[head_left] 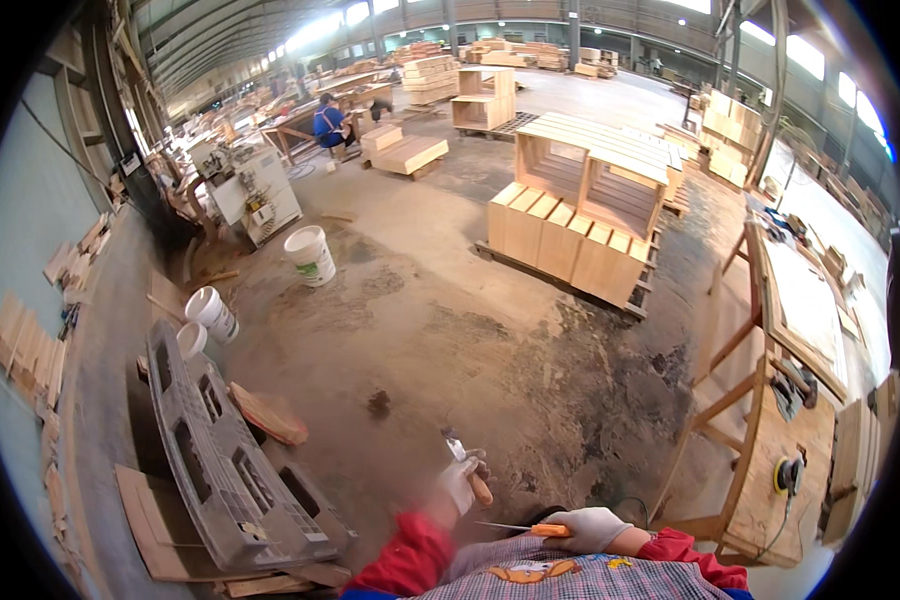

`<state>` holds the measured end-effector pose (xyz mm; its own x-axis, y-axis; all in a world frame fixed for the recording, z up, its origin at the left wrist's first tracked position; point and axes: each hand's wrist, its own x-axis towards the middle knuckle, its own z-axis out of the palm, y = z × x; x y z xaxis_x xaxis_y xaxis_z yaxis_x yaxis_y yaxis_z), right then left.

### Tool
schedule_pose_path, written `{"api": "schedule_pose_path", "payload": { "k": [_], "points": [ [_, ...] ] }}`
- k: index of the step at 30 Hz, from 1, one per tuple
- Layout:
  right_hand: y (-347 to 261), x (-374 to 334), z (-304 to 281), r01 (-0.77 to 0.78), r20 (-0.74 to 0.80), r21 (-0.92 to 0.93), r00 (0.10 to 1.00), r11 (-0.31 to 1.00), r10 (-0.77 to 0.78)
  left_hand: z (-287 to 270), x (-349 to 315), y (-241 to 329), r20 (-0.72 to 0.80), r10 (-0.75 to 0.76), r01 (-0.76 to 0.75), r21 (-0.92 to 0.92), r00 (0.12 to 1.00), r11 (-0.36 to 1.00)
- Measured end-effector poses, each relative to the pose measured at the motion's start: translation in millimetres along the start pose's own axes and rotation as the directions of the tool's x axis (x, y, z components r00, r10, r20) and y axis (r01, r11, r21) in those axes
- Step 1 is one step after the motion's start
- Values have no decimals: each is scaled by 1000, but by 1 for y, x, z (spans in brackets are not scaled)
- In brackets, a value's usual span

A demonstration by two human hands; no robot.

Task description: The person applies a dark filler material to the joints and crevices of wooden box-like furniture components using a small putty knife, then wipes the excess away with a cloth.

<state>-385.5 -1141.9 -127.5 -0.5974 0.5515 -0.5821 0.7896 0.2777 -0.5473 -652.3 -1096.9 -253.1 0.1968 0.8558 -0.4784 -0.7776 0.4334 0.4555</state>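
My left hand, in a pale glove and slightly blurred, is closed around a wooden-handled tool. Its shiny metal end points up and away; I cannot make out its exact kind. Close by in front of my apron, my gloved right hand grips an orange-handled screwdriver. The thin shaft points left, toward the space below my left hand. Both hands are apart, held above the stained floor.
A grey plastic pallet leans at the left, near white buckets. Wooden cabinets stand on a pallet ahead. A workbench with a sander and a hammer is at right. A person crouches far off.
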Motion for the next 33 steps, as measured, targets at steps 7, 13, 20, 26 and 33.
{"api": "schedule_pose_path", "payload": {
  "k": [7, 13, 20, 26, 33],
  "points": [
    [5, 120, -98, 7, 40, 73, 999, 997, -10, -45, 74, 85, -275, 131, -119, 61, 952, 991],
    [-5, 224, -215, 264, 90, 29, 960, 964, -265, -109, 141, 176, -187, 425, -328, 395, 886, 858],
    [-11, 338, -320, 266, 72, -100, 963, 959, -260, -41, 210, 280, -591, 134, -303, -196, 795, 933],
    [-15, 457, -420, 179, 104, -73, 980, 981, -171, -75, 334, 368, -605, 57, -191, -160, 794, 969],
    [11, 561, -527, 201, -321, 72, 932, 977, -169, -77, 538, 525, -194, 253, -257, 4, 948, 966]
  ]
}}
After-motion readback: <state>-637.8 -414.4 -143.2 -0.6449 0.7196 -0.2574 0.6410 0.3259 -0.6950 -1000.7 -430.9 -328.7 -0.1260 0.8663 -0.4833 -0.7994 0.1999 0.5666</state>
